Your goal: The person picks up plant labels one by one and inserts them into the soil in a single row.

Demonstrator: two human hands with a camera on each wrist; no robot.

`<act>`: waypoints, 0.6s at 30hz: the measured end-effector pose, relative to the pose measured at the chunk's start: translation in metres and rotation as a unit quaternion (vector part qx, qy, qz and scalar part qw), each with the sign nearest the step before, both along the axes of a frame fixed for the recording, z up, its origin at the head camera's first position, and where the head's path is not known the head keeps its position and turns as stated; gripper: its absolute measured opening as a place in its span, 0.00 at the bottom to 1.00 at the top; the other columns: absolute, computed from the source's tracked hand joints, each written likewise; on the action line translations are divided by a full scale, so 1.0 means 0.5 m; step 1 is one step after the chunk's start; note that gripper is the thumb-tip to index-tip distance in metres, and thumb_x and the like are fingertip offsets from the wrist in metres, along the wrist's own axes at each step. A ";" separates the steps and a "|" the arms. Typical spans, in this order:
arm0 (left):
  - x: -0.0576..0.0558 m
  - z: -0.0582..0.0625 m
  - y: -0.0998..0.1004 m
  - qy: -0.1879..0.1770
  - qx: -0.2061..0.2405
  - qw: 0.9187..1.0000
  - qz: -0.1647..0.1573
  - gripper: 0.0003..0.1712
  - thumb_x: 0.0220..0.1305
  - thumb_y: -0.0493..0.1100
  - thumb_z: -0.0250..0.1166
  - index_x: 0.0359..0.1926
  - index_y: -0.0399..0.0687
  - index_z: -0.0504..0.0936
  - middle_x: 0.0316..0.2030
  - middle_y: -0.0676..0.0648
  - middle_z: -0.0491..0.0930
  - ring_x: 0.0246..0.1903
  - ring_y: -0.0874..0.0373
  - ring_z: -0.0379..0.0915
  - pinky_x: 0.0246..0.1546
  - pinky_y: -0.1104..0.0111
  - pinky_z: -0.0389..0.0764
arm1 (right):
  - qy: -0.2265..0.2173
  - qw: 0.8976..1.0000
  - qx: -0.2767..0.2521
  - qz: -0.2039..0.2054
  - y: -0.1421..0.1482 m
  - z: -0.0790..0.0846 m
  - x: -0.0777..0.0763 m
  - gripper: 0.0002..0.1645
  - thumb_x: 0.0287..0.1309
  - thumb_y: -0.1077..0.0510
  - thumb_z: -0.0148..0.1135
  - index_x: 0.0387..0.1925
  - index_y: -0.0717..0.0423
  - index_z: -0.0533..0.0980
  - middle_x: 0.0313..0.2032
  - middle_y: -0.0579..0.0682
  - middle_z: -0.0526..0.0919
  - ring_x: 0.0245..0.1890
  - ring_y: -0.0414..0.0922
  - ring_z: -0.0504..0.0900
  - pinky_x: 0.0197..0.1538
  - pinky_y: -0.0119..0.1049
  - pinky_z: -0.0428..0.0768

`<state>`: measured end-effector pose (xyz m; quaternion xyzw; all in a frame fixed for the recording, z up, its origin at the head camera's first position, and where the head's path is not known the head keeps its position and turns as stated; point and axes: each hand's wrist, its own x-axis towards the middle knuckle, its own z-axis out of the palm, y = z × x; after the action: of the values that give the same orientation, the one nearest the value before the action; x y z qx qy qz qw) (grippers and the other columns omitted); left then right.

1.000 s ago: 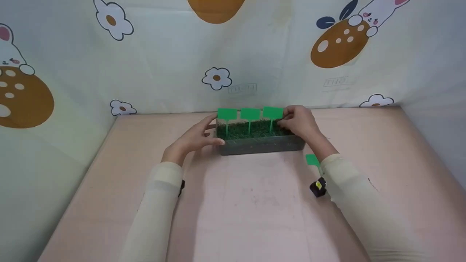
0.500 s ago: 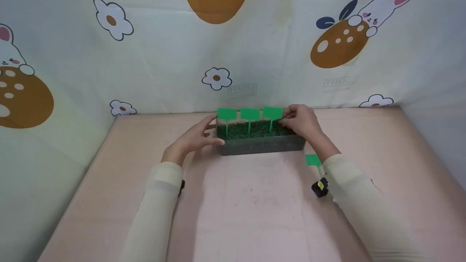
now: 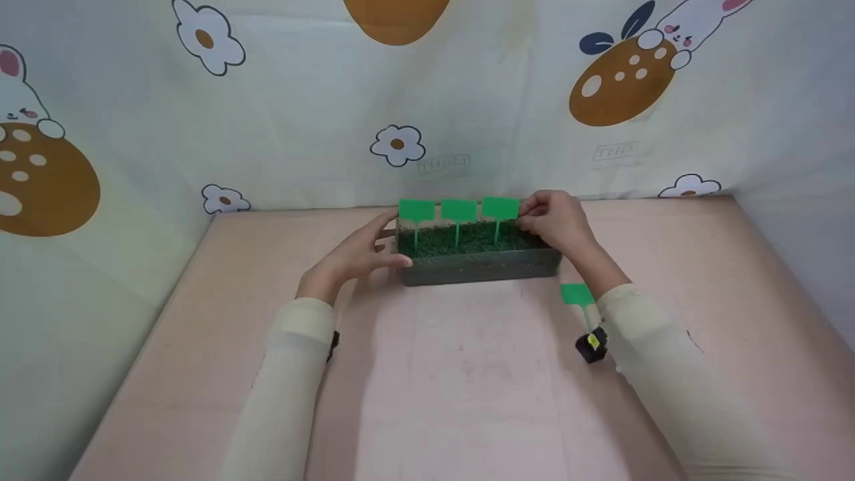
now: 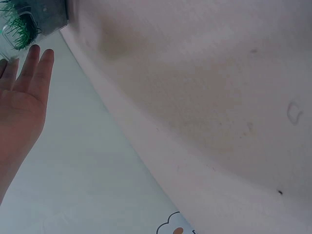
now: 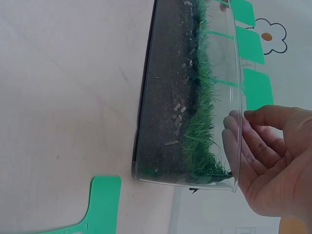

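Note:
A clear planter box (image 3: 481,265) of dark soil and green grass (image 3: 434,242) stands on the table. Upright in the grass are three green plant labels, the left one (image 3: 416,210), the middle one (image 3: 459,210) and the right one (image 3: 499,208). My left hand (image 3: 354,252) rests at the box's left end, thumb at the front corner, fingers extended behind. Beside the right label is my right hand (image 3: 558,217), loosely curled at the box's right end. In the right wrist view its fingers (image 5: 261,146) are around the rim, with nothing visible in them.
Another green plant label (image 3: 576,294) lies on the table below my right hand, near the sleeve. A black wrist camera (image 3: 591,344) is on the right wrist. Behind the box hangs a printed cloth backdrop (image 3: 300,120), close to the table's back edge.
My right hand has shifted slightly right and up, away from the right label, its fingers lifting from the grass. The left hand, the box and the upright labels stay in place.

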<state>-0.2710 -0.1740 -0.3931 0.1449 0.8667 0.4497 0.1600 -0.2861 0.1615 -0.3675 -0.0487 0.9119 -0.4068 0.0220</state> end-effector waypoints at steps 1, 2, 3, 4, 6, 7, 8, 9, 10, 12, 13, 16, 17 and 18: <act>0.000 0.000 0.000 0.000 0.000 1.000 0.000 0.54 0.58 0.47 0.74 0.78 0.64 0.51 0.79 0.51 0.49 0.77 0.47 0.51 0.78 0.51 0.58 | 0.000 1.000 -0.001 0.000 0.001 0.001 0.000 0.08 0.63 0.59 0.63 0.41 0.58 0.81 0.39 0.56 0.86 0.35 0.43 0.82 0.37 0.30 0.79; 0.001 0.001 0.001 0.000 -0.001 1.000 0.000 0.54 0.58 0.47 0.74 0.78 0.64 0.51 0.79 0.51 0.50 0.77 0.47 0.51 0.78 0.51 0.58 | 0.000 1.000 -0.001 -0.001 0.002 0.001 0.000 0.08 0.63 0.59 0.63 0.41 0.58 0.81 0.39 0.56 0.86 0.35 0.43 0.82 0.37 0.30 0.79; 0.001 0.001 0.001 0.001 -0.001 1.000 0.001 0.54 0.58 0.47 0.74 0.78 0.64 0.51 0.79 0.51 0.49 0.77 0.47 0.51 0.78 0.51 0.58 | 0.001 1.000 -0.002 0.000 0.002 0.002 0.000 0.08 0.63 0.59 0.63 0.41 0.58 0.81 0.39 0.56 0.86 0.35 0.44 0.82 0.38 0.30 0.79; 0.002 0.002 0.001 0.001 0.000 1.000 0.001 0.54 0.59 0.47 0.74 0.78 0.63 0.50 0.79 0.51 0.49 0.77 0.47 0.51 0.78 0.51 0.58 | 0.002 1.000 -0.003 0.001 0.003 0.002 0.001 0.08 0.64 0.59 0.63 0.41 0.59 0.81 0.39 0.56 0.86 0.35 0.44 0.82 0.38 0.30 0.79; 0.003 0.002 0.001 0.001 0.000 1.000 0.004 0.54 0.58 0.47 0.74 0.78 0.63 0.50 0.79 0.51 0.50 0.77 0.47 0.51 0.78 0.52 0.59 | 0.004 1.000 -0.005 0.001 0.003 0.003 0.001 0.08 0.64 0.59 0.63 0.41 0.59 0.81 0.39 0.56 0.86 0.36 0.44 0.82 0.38 0.30 0.80; 0.003 0.002 0.001 0.001 0.000 1.000 0.006 0.55 0.58 0.47 0.74 0.78 0.64 0.50 0.79 0.51 0.50 0.77 0.48 0.52 0.78 0.52 0.59 | 0.004 1.000 -0.005 0.002 0.004 0.003 0.001 0.08 0.64 0.59 0.63 0.42 0.59 0.81 0.39 0.56 0.86 0.36 0.44 0.82 0.38 0.30 0.80; 0.003 0.002 0.001 0.000 -0.001 1.000 0.008 0.55 0.58 0.47 0.74 0.78 0.64 0.51 0.79 0.52 0.50 0.77 0.48 0.52 0.78 0.52 0.59 | 0.005 1.000 -0.006 0.002 0.004 0.003 0.002 0.08 0.64 0.59 0.62 0.42 0.59 0.81 0.39 0.56 0.86 0.36 0.45 0.82 0.39 0.30 0.80; 0.003 0.001 0.001 0.001 -0.001 1.000 0.008 0.55 0.58 0.48 0.74 0.78 0.64 0.50 0.79 0.52 0.50 0.77 0.48 0.52 0.78 0.53 0.60 | 0.006 1.000 -0.005 0.002 0.005 0.003 0.002 0.08 0.64 0.59 0.62 0.42 0.59 0.81 0.40 0.56 0.86 0.36 0.45 0.83 0.39 0.31 0.80; 0.003 0.000 0.001 0.001 -0.001 1.000 0.008 0.55 0.58 0.48 0.74 0.78 0.64 0.50 0.79 0.53 0.49 0.77 0.49 0.52 0.78 0.53 0.60 | 0.006 1.000 -0.006 0.001 0.005 0.003 0.002 0.08 0.64 0.59 0.62 0.42 0.58 0.81 0.40 0.57 0.86 0.36 0.45 0.83 0.39 0.31 0.80; 0.002 -0.001 0.000 0.002 0.001 1.000 0.007 0.55 0.58 0.48 0.75 0.78 0.65 0.50 0.79 0.53 0.49 0.77 0.49 0.52 0.77 0.53 0.60 | 0.005 1.000 -0.007 0.000 0.007 0.004 0.003 0.08 0.64 0.60 0.62 0.42 0.58 0.81 0.40 0.57 0.86 0.37 0.46 0.83 0.39 0.31 0.80; 0.002 -0.002 0.000 0.003 0.002 1.000 0.006 0.55 0.58 0.48 0.75 0.78 0.65 0.50 0.79 0.53 0.49 0.77 0.49 0.52 0.77 0.53 0.60 | 0.005 1.000 -0.008 0.000 0.008 0.004 0.003 0.08 0.65 0.59 0.62 0.42 0.58 0.81 0.41 0.57 0.86 0.37 0.46 0.83 0.39 0.31 0.80; 0.002 -0.002 -0.001 0.005 0.003 1.000 0.004 0.55 0.58 0.48 0.75 0.78 0.65 0.50 0.79 0.53 0.49 0.77 0.49 0.52 0.77 0.53 0.60 | 0.003 1.000 -0.012 -0.001 0.010 0.006 0.005 0.08 0.65 0.59 0.62 0.42 0.58 0.82 0.41 0.57 0.86 0.38 0.46 0.84 0.40 0.30 0.81; 0.002 -0.002 -0.001 0.005 0.003 1.000 0.004 0.55 0.58 0.48 0.75 0.78 0.65 0.50 0.79 0.54 0.49 0.77 0.49 0.53 0.77 0.53 0.61 | 0.002 1.000 -0.014 -0.001 0.011 0.007 0.005 0.08 0.65 0.59 0.62 0.43 0.58 0.82 0.41 0.58 0.86 0.38 0.46 0.84 0.40 0.29 0.81; 0.003 -0.002 0.000 0.006 0.002 1.000 0.005 0.55 0.58 0.48 0.75 0.78 0.66 0.50 0.79 0.54 0.49 0.77 0.49 0.53 0.77 0.53 0.61 | 0.001 1.000 -0.015 -0.003 0.012 0.007 0.005 0.08 0.65 0.59 0.62 0.43 0.58 0.82 0.42 0.58 0.86 0.38 0.46 0.84 0.40 0.29 0.81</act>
<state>-0.2697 -0.1742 -0.3939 0.1435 0.8673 0.4517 0.1525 -0.2836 0.1674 -0.3638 -0.0470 0.9060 -0.4202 0.0191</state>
